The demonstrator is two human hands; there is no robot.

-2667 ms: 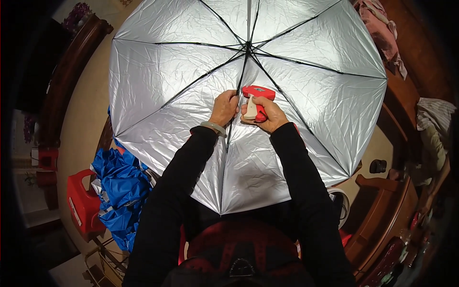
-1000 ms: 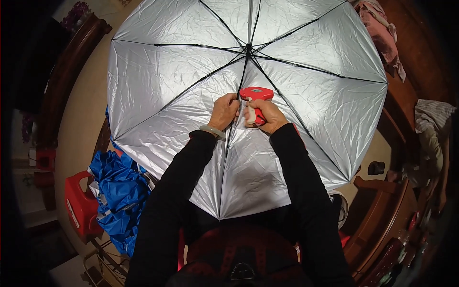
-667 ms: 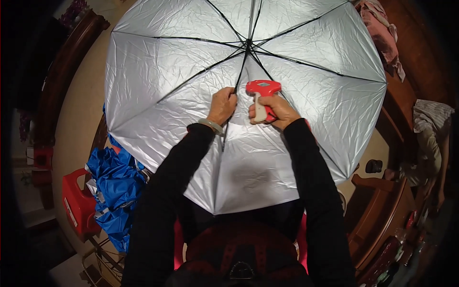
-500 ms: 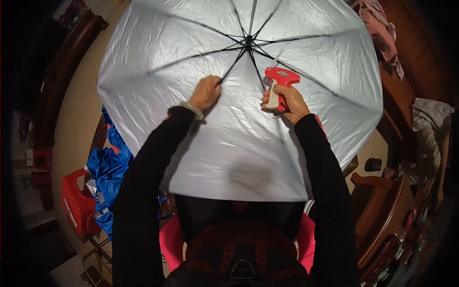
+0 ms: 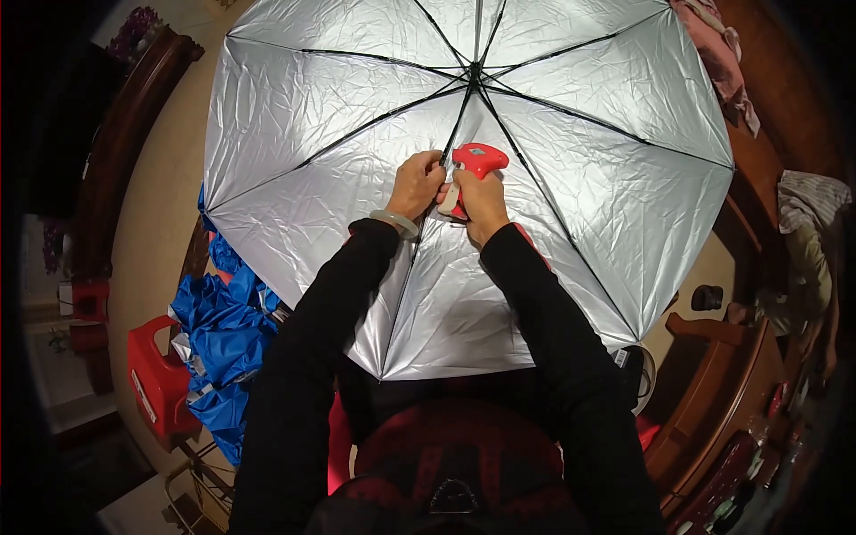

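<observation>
An open umbrella (image 5: pixel 624 214) lies spread in front of the person, its silvery, creased inside facing up and its black ribs fanning out from a dark hub (image 5: pixel 474 73) in the far part of the umbrella. The left hand (image 5: pixel 415 185) is on the near half of the umbrella, slightly left of its middle, with fingers curled closed and their tips pinching the umbrella at the rib (image 5: pixel 459 125) that runs from the hub toward the person; whether they hold the rib alone or some cloth with it is hidden. A pale bangle (image 5: pixel 397 221) circles that wrist, just above the umbrella's surface. The right hand (image 5: pixel 483 201) is just beside it over the same near half of the umbrella, wrapped around the light grip of a red pistol-shaped tool (image 5: pixel 483 157). The tool's nose points left, close to the same rib of the umbrella; contact between them cannot be made out. Both forearms, in black sleeves (image 5: pixel 308 348), cross the umbrella's near edge. Crumpled blue fabric (image 5: pixel 223 325) lies to the left of the umbrella's near part, and a red container with a handle (image 5: pixel 156 383) stands farther left of the umbrella. Wooden furniture (image 5: pixel 722 401) is to the right of the umbrella's near edge, and a pink cloth (image 5: pixel 718 58) lies beside the umbrella's far right edge.
</observation>
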